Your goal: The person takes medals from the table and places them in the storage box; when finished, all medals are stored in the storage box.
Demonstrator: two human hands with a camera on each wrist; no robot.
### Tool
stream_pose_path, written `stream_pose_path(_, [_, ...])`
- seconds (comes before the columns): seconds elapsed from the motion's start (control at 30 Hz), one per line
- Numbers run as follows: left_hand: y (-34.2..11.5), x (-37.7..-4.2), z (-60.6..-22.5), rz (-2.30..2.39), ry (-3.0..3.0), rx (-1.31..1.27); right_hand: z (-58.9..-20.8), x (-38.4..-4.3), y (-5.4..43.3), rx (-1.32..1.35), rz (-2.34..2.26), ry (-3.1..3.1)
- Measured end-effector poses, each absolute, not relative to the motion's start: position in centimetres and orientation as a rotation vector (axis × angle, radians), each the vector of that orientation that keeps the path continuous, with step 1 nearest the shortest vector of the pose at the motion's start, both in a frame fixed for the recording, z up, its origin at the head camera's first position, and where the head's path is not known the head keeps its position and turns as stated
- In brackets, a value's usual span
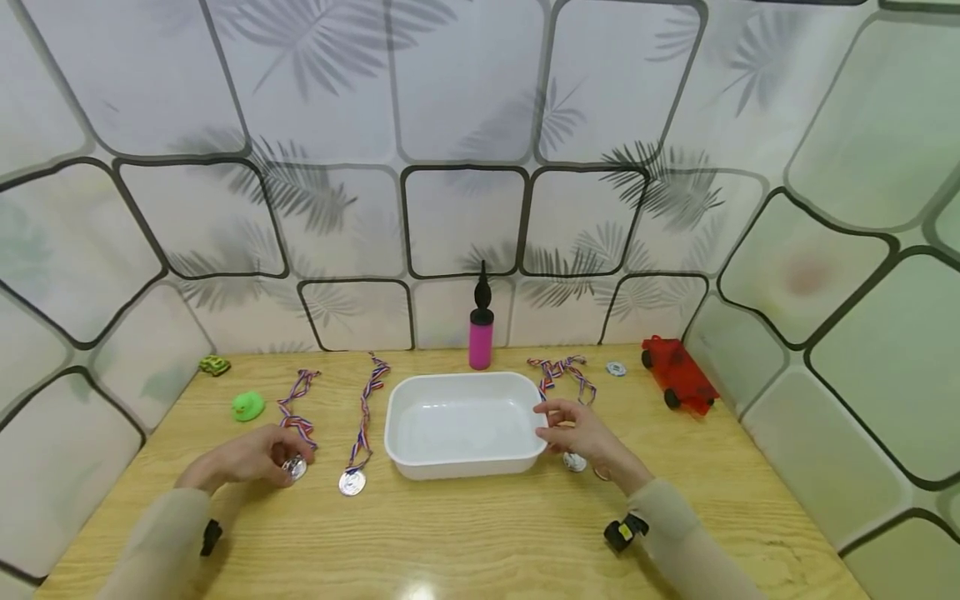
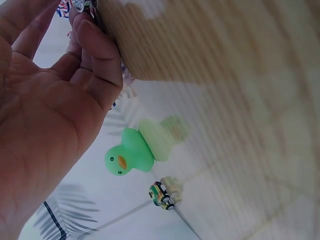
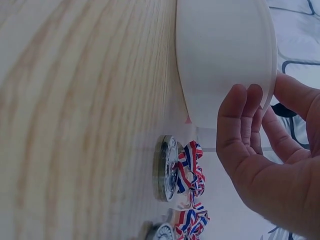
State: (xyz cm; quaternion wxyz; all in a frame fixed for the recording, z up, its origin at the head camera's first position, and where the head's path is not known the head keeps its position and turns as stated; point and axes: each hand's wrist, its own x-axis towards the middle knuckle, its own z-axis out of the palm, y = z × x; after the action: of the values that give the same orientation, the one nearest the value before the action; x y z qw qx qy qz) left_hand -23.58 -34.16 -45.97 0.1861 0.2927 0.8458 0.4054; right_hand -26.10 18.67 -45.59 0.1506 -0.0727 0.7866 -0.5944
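At the left of the head view, my left hand [image 1: 251,456] pinches the edge of a silver medal [image 1: 299,469]. Its red, white and blue ribbon [image 1: 302,392] trails away over the wood. A second silver medal [image 1: 352,482] lies between this hand and a white tray [image 1: 465,469]. My right hand [image 1: 587,433] grips the tray's right rim, thumb and fingers on either side, as the right wrist view of the tray wall [image 3: 225,60] confirms. Beneath this hand lies another silver medal [image 3: 170,167], with one more medal [image 3: 162,232] beside it.
A green rubber duck [image 1: 247,406] and a small toy car [image 1: 214,365] sit at the far left. Behind the tray stands a pink hand pump [image 1: 481,337]. To the right are a round token [image 1: 616,368] and a red toy car [image 1: 677,375], near the patterned wall covering.
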Motion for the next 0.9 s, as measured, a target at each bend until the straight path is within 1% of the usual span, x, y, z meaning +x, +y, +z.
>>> stream_pose_path(0.67, [-34.0,-23.7,-46.3,1.153,2.481,0.708,-45.5,-26.1,18.9,-0.244,-1.677,2.258])
stream_pose_path(0.9, [-32.8,-24.3,-45.0,1.255,2.577,0.588,-45.6,-26.1,19.1,-0.245,-1.678,2.259])
